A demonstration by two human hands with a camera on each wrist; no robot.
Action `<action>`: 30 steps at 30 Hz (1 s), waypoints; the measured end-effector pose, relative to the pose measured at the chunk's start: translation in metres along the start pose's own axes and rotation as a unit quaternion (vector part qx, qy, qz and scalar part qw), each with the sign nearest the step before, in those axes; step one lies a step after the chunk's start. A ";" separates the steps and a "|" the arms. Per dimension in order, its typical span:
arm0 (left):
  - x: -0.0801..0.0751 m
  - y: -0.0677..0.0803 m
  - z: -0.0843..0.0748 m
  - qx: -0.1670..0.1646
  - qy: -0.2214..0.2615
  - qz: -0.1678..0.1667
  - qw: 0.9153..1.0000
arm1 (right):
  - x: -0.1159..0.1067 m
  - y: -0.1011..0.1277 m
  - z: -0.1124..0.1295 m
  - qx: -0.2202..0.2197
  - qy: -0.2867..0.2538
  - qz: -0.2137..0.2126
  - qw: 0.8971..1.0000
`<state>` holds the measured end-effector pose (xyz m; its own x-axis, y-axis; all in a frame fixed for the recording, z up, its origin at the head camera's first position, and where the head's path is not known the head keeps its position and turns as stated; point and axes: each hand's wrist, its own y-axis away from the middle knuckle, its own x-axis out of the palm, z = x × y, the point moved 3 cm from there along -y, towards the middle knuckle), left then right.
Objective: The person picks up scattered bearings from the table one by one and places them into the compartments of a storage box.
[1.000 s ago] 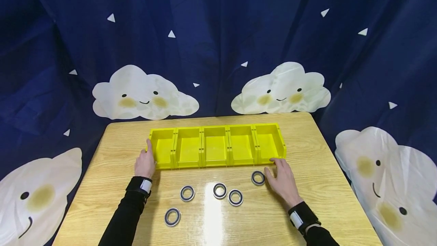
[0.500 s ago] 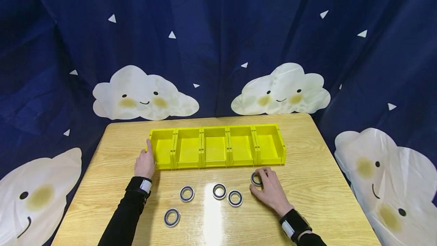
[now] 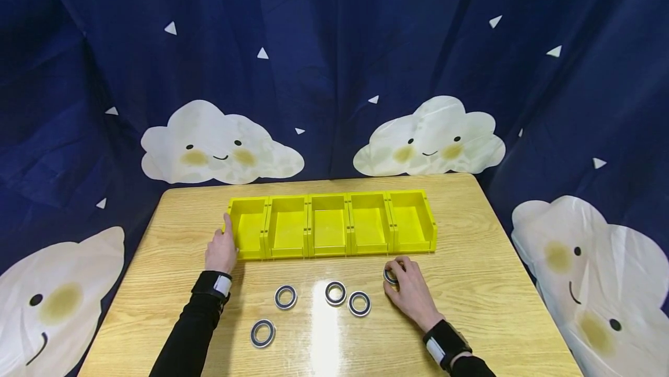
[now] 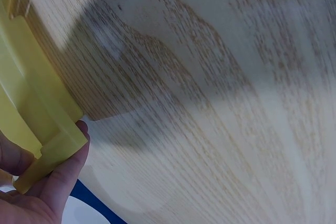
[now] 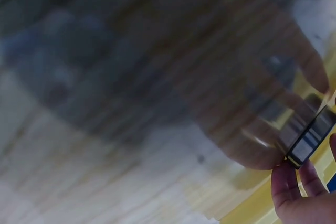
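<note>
A row of several joined yellow bins [image 3: 329, 233] stands across the table. My left hand [image 3: 220, 251] grips the row's left end; in the left wrist view, thumb and fingers pinch the corner wall of the end bin [image 4: 37, 87]. In front of the rightmost bin, my right hand [image 3: 414, 295] pinches a ball bearing [image 3: 389, 276] by its edge, partly hidden behind the fingers. In the right wrist view this bearing [image 5: 311, 141] shows edge-on between the fingertips, close over its reflection in the glossy tabletop.
More bearings lie flat on the wooden table [image 3: 470, 237]: one left [image 3: 286, 297], one nearest the front [image 3: 262, 333], and two side by side near the middle, a bearing [image 3: 335, 293] and its neighbour [image 3: 359, 304]. A dark blue curtain [image 3: 329, 63] with clouds surrounds the table.
My right hand has left the right front corner of the bins, moved left and down, and taken hold of the bearing there. The left hand stays on the bin.
</note>
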<state>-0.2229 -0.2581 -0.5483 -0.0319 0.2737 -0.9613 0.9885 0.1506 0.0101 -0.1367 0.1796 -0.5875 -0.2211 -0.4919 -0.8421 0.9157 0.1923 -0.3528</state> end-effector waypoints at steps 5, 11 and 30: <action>0.001 -0.001 -0.001 0.003 0.001 0.002 1.000 | -0.001 0.001 -0.001 -0.004 0.009 -0.008 1.000; 0.000 -0.001 0.000 0.006 0.000 -0.005 1.000 | 0.001 0.001 0.000 -0.003 0.000 -0.004 1.000; -0.002 0.001 -0.001 0.007 -0.002 -0.013 1.000 | -0.002 0.002 0.003 -0.019 -0.007 -0.010 1.000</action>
<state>-0.2221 -0.2576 -0.5465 -0.0577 0.2655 -0.9624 0.9893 0.1449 -0.0193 -0.1336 0.1779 -0.5850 -0.2341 -0.5071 -0.8295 0.8976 0.2151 -0.3848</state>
